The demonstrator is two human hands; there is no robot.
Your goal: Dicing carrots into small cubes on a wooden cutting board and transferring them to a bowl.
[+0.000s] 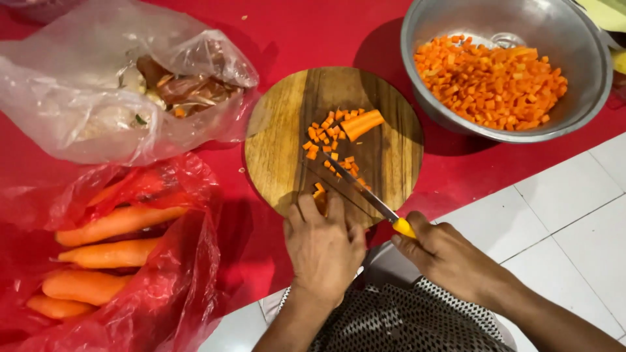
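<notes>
Left hand (324, 244) pressed flat on near rim of wooden board (280, 140), right hand (442, 254) gripping yellow-handled knife (368, 195), diced carrot (336, 130) beyond, steel bowl (587, 65) far right.

This looks like a home cooking spot set up low on the floor. White floor tiles (561, 215) show at four o'clock, with a red cloth (313, 32) spread over them. On it sit a round wooden board (274, 143) with diced carrot (329, 133), a metal bowl (587, 85) at two o'clock, and bagged whole carrots (111, 254) at eight o'clock.
</notes>
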